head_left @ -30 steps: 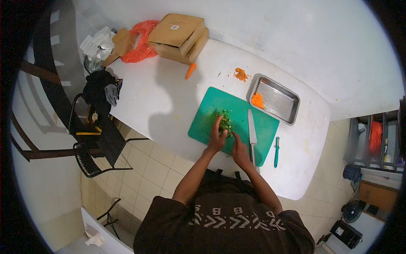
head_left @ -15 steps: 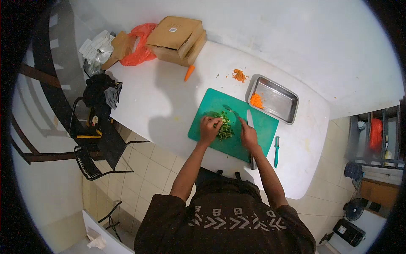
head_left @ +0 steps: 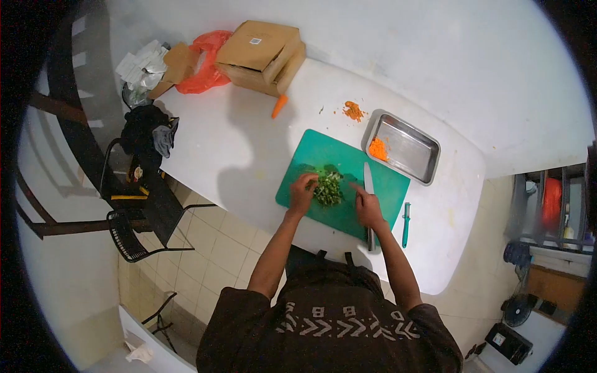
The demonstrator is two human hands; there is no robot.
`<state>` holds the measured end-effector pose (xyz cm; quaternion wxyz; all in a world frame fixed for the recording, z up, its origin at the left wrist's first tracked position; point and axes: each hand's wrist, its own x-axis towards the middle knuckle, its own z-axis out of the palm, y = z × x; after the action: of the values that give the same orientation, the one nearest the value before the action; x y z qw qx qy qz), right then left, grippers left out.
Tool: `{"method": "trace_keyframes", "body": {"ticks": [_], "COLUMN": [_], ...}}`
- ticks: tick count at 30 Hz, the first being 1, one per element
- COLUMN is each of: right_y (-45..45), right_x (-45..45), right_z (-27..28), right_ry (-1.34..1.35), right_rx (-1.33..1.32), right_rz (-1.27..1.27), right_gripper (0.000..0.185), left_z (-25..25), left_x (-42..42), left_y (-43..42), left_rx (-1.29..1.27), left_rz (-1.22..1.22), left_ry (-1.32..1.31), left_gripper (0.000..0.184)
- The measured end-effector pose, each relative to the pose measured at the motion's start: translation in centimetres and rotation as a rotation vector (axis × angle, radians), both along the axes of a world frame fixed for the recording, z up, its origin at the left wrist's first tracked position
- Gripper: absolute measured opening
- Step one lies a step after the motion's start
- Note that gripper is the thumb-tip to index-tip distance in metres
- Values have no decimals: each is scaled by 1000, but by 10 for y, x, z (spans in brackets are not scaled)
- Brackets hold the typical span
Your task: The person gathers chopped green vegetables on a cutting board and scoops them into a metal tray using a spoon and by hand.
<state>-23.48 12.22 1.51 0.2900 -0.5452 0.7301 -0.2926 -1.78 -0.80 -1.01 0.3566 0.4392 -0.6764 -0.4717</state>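
Chopped green vegetables (head_left: 328, 189) lie in a heap on the green cutting board (head_left: 388, 186). My left hand (head_left: 303, 191) is at the left side of the heap, its fingers bent toward the greens; whether it pinches any is too small to tell. Right of the heap, my right hand (head_left: 368, 206) is over the knife (head_left: 368, 178), which lies on the board with its blade pointing away from me. The hand hides part of the handle, and whether it grips the knife is unclear.
A metal tray (head_left: 426, 171) with orange bits stands behind the board's right corner. A green peeler (head_left: 406, 225) lies to the right. Orange scraps (head_left: 354, 111), a carrot piece (head_left: 279, 106), cardboard boxes (head_left: 258, 53) and a red plastic bag (head_left: 208, 65) are farther back.
My hands were together at the greens a second ago and have since moved apart. The right hand has gone right, to the knife. The greens now lie uncovered in a looser heap.
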Motion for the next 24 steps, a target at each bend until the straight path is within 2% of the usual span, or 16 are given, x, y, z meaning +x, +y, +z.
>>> {"method": "trace_keyframes", "body": {"ticks": [4,6,10,12,13,15,19,21,24], "right_y": [-12,-16,-16,-6,-1,8,17,22,29], "right_x": [-12,-12,-1,11,16,23,33,39,51], "right_z": [-13,-21,-39,-37,-35,-36,-40,-31,-5], "right_ry": [22,182,266,201,202,47,-132,-254,-222], "right_rx": [-104,-18,67,159,163,99,64,-30,3], "right_rz": [-75,-110,-37,-14,-9,34,0,-78,-166], "right_gripper": [48,50,52,47,47,44,40,39,42], "left_z": [4,1,-16,-24,-29,-35,-33,-28,-29], "left_x": [-3,-7,-9,-10,-11,-16,-26,-29,-30], "left_y": [-2,-2,10,18,24,37,56,61,62], "left_rx": [-140,-392,-410,-365,-359,-395,-380,-265,-206], "left_rz": [-25,37,114,63,67,-16,-61,-33,14], "left_ry": [-100,-234,-196,-302,-302,-454,-455,-199,-79], "left_gripper": [12,17,20,36,36,56,62,60,57]}}
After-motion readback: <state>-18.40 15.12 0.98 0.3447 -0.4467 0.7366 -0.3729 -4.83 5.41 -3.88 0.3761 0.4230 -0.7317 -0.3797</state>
